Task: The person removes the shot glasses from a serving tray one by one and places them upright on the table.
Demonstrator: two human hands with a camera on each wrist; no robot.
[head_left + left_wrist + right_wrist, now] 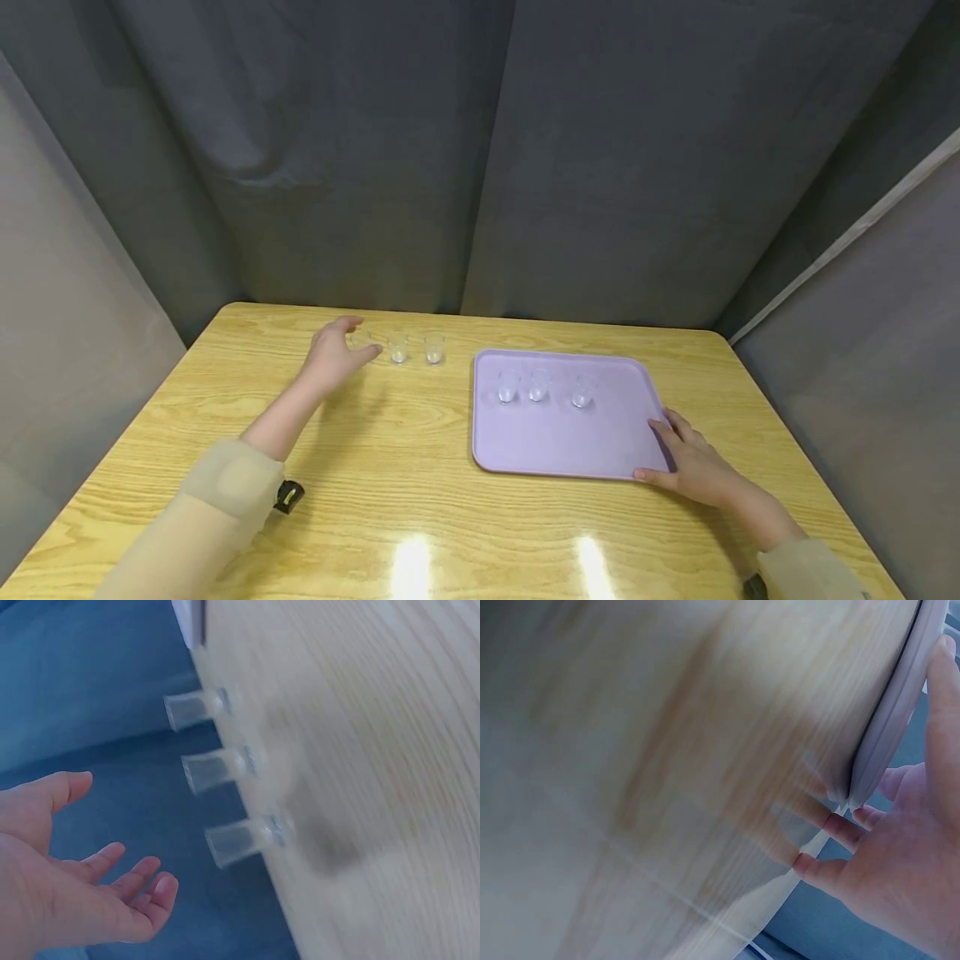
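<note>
Three small clear glasses stand in a row on the wooden table (pixel 390 467) at the far left. My left hand (pixel 358 343) hovers open beside the leftmost glass (pixel 362 339), fingers spread, holding nothing. In the left wrist view that hand (pixel 124 836) is just short of the nearest glass (pixel 244 838), with the other two glasses (pixel 217 769) (pixel 196 709) beyond it. A lavender tray (pixel 570 446) lies right of centre with three more glasses (pixel 537 385) on it. My right hand (pixel 660 454) rests on the tray's near right corner, fingers fairly straight along the tray rim (pixel 892 727).
Grey curtains close in the table at the back and on both sides. Bare wood lies between the glass row and the tray and along the near edge. A small black device (pixel 288 495) sits at my left sleeve.
</note>
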